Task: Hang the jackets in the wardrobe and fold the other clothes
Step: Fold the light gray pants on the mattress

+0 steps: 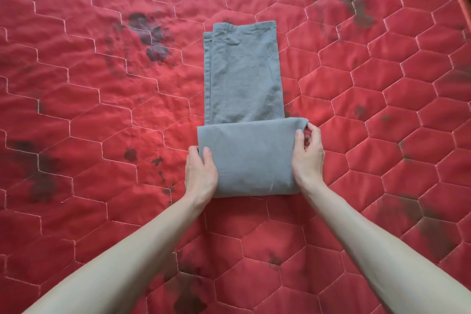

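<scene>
Trousers point(242, 79), grey and already doubled lengthwise, are gripped at their near folded end by both hands. The left hand point(201, 171) is curled around the left edge of the fold, thumb on top and fingers tucked beneath. The right hand point(308, 155) is clamped on the right edge, its fingertips point(309, 126) pinching the far corner of the turned-over flap. Outward from that grip, the long axis runs straight away from the person, the hems lying at the far end on the red quilt point(102, 84). Both hands are equally near the fold, one per side. It is judged that the next move would carry this folded part forward along that axis, over the flat length beyond.
</scene>
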Demonstrator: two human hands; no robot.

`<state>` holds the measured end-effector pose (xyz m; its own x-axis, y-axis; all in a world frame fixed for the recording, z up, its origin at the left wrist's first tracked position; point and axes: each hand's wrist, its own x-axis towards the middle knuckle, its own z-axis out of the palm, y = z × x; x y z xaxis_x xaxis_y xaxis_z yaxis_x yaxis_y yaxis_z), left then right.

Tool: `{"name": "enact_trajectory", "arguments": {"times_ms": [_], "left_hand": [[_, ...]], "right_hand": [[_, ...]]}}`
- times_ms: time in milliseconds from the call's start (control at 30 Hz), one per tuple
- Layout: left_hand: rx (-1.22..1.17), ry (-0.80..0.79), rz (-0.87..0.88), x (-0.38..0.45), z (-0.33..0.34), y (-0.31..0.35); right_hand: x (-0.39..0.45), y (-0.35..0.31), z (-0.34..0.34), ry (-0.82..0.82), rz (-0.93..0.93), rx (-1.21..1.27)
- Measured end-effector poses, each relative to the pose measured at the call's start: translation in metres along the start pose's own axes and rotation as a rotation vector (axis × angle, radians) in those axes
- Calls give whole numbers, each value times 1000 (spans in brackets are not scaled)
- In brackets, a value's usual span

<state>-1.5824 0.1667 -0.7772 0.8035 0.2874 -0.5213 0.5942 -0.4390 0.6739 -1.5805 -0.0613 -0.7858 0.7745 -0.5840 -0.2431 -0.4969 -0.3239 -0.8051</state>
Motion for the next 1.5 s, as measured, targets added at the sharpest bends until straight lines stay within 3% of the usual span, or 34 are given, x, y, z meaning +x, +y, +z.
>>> {"name": "enact_trajectory", "arguments": {"times_ms": [133,233,300,367,467,533,600,800,1000,1133,1233,1400,1500], "left_hand": [[64,-20,42,19,-9,5],[244,-22,111,27,-16,6],[378,51,259,31,-25,3],[622,84,590,39,-40,-8],[1123,-107,1179,55,-64,-32],[1244,-238,1320,56,-68,-39],[1258,-285,1360,58,-65,-38],[1082,-492,1327,81,-67,-14],[766,-644,1256,82,-78,8],[522,-680,932,64,-86,19],[354,-666,724,43,-86,27],[129,-432,427,34,-68,20],[-12,-430,300,45,-53,14]], "right_hand": [[18,14,2,-39,128,22],[18,12,-2,-43,11,-160],[17,10,-9,-20,-157,-286],[21,21,-22,-55,-470,-509],[28,49,-53,-349,-1018,-787],[29,57,-71,-526,-1182,-877],[37,58,-79,-581,-1249,-916],[54,35,-53,-592,-1259,-871],[50,20,-49,-581,-1081,-635],[46,12,-51,-508,-980,-447],[36,1,-53,-457,-743,-300],[25,-15,-42,-305,-496,-286],[27,-22,-30,-276,-400,-231]]}}
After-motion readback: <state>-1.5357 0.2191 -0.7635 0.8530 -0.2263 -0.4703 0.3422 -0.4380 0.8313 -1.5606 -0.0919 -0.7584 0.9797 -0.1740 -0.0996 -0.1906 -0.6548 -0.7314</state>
